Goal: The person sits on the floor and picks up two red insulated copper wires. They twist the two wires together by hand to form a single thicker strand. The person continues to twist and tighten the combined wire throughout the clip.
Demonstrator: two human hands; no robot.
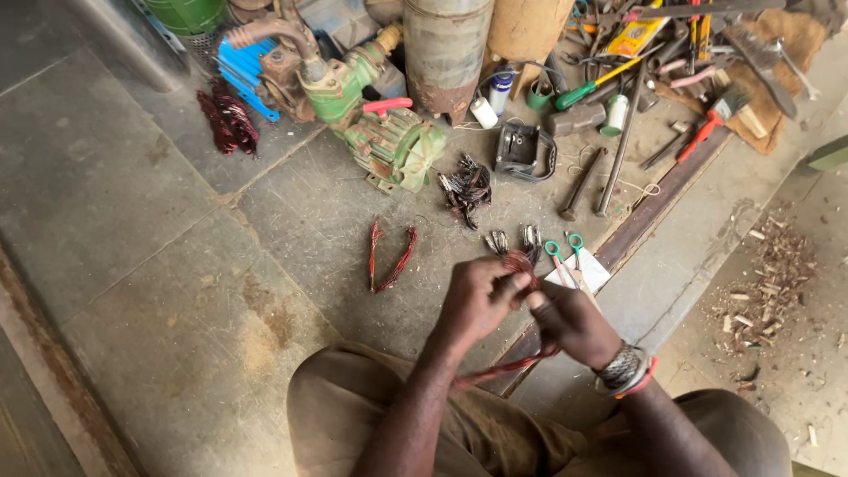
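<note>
The person is sitting over a concrete floor (177, 265), both hands working one bundle of copper wire (519, 265). The bundle is reddish-brown, made of many thin strands, bunched at the top between the fingers and trailing down toward 7 o'clock as a long tail past the wrists. The left hand (477, 300) is curling closed around the bunched end, and the right hand (570, 322), wearing a beaded wristband, is pinching the same strands from the 4 o'clock side.

Counting what is lying about: one bent loop of red wire (389, 258) at 9 o'clock from the hands, one dark wire coil (228, 117) far off at 10 o'clock, one green pump motor (389, 141) at 11 o'clock, and one pair of green-handled scissors (565, 252) just at 1 o'clock.
</note>
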